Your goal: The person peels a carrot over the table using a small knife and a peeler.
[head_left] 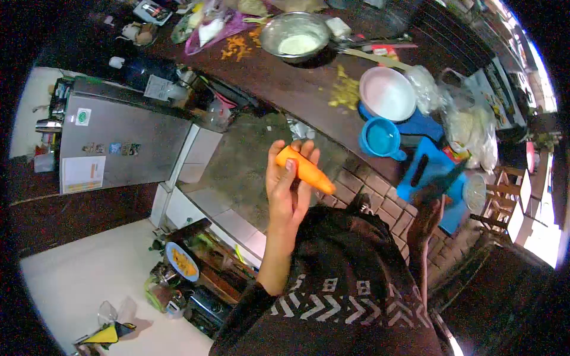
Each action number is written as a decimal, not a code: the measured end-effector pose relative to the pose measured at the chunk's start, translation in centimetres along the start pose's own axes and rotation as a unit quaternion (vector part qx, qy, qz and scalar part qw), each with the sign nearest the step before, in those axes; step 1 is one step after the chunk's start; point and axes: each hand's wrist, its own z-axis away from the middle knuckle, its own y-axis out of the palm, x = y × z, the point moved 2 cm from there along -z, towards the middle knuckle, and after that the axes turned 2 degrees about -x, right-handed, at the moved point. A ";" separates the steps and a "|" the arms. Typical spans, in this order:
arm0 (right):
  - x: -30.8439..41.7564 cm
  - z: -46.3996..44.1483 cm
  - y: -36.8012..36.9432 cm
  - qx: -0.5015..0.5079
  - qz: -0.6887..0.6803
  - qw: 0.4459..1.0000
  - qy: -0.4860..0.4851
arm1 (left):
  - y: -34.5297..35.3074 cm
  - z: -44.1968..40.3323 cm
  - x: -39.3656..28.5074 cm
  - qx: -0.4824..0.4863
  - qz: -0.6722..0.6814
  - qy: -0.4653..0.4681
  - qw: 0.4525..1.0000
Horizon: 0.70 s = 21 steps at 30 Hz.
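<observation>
An orange peeled carrot is in my left hand, between thumb and fingers, its narrow end pointing down and to the right. My right hand, dim in shadow, is closed around the handle of a knife; the wide dark blade points up and right over a blue cutting board. A blue cup and a white bowl stand beyond the board on the dark counter.
A metal bowl, orange peels, yellowish scraps and plastic bags lie on the counter. A fridge stands at left. Below it, a plate of food is near the stove. Wooden chairs are at right.
</observation>
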 end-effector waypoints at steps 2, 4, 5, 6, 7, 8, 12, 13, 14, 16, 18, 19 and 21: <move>1.1 1.6 6.7 -0.019 -0.091 0.992 0.088 | -0.1 -1.3 -3.1 0.006 -0.010 0.017 1.000; 1.1 2.3 12.9 0.112 0.001 0.983 0.148 | -0.9 -3.0 -6.2 0.104 -0.008 0.060 0.993; 1.4 3.1 16.1 0.158 0.033 0.973 0.166 | -1.3 -3.7 -7.6 0.100 -0.013 0.074 0.992; 2.3 4.4 19.7 0.220 0.016 0.966 0.138 | -1.5 -4.2 -8.9 0.095 -0.013 0.077 0.992; 3.2 4.8 22.4 0.251 0.006 0.960 0.128 | -1.5 -4.6 -10.4 0.092 -0.016 0.087 0.992; 4.1 5.3 25.2 0.282 -0.004 0.952 0.118 | -1.4 -5.0 -11.7 0.090 -0.017 0.097 0.991; 8.5 6.3 34.3 0.442 0.014 0.897 -0.003 | -2.0 -7.4 -15.0 0.106 -0.033 0.117 0.987; 9.1 6.5 35.8 0.422 -0.037 0.906 0.003 | -2.1 -7.9 -15.6 0.103 -0.034 0.117 0.987; 9.0 6.2 36.7 0.423 -0.037 0.905 0.004 | -2.3 -8.2 -16.1 0.101 -0.030 0.120 0.987; 8.6 5.2 38.6 0.445 -0.031 0.894 0.035 | -2.5 -9.4 -17.1 0.097 -0.025 0.121 0.988; 7.7 3.8 39.8 0.445 -0.032 0.894 0.034 | -2.2 -11.0 -18.1 0.099 -0.078 0.090 0.988; 7.3 3.0 40.4 0.446 -0.038 0.893 0.032 | -2.1 -12.0 -18.8 0.138 -0.085 0.078 0.984; 6.7 0.5 41.7 0.481 -0.020 0.876 0.034 | -2.7 -14.1 -20.6 0.155 -0.153 0.016 0.976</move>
